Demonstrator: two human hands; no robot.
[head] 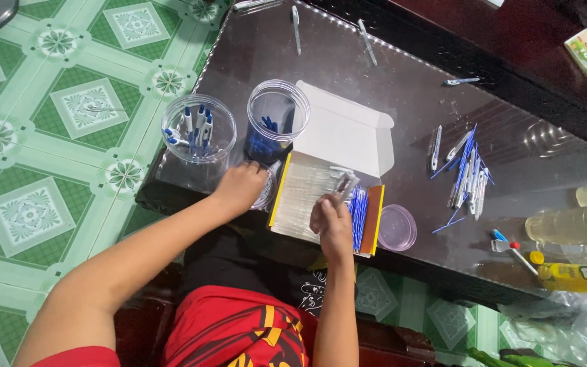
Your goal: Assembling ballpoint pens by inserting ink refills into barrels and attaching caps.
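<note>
The right hand [332, 221] pinches white plastic pen barrels [343, 181] over the flat cardboard box [321, 194] at the glossy table's [402, 88] near edge. The left hand [242, 187], fingers curled together, touches a round clear lid [266, 194] beside two transparent cylindrical jars [276, 119].

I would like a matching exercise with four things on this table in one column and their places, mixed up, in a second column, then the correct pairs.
Things:
1. clear plastic cup holding assembled blue-and-white pens
2. open cardboard box with yellow edges
3. round clear plastic lid
4. loose pile of blue refills and white pen parts

Places:
A. under the right hand
B. flat on the table, just right of the box
C. at the table's left edge
D. spread on the table, further right than the lid

Pairs: 1-C, 2-A, 3-B, 4-D
</note>
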